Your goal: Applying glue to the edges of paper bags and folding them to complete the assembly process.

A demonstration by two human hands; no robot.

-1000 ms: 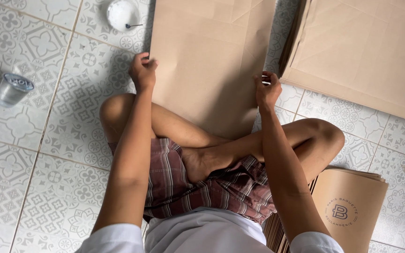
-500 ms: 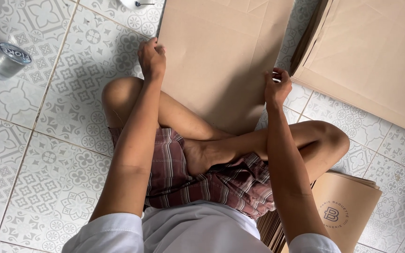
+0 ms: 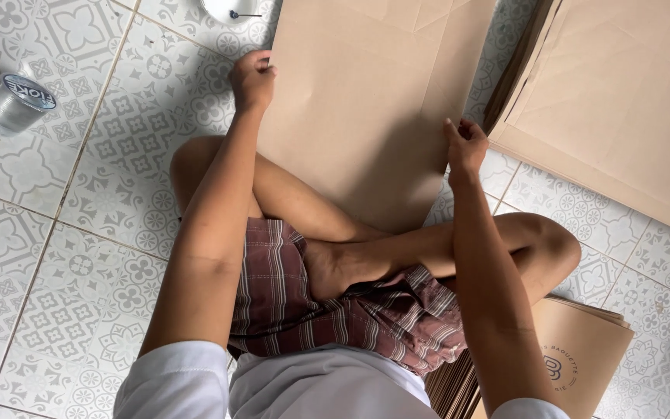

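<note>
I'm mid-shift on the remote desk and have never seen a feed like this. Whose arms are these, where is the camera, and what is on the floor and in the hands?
There is no machine here. The camera sits on a person's head and looks straight down, so you see their own arms, crossed legs and checked shorts. They sit on a patterned tile floor.

The left hand grips the left edge of a large flat brown paper bag lying in front of the knees. The right hand pinches its right edge.

To the right lies a stack of similar flat bags. Another pile of brown bags sits beside the right thigh. A sealed plastic cup stands at the far left, and a small white dish shows at the top edge.
</note>
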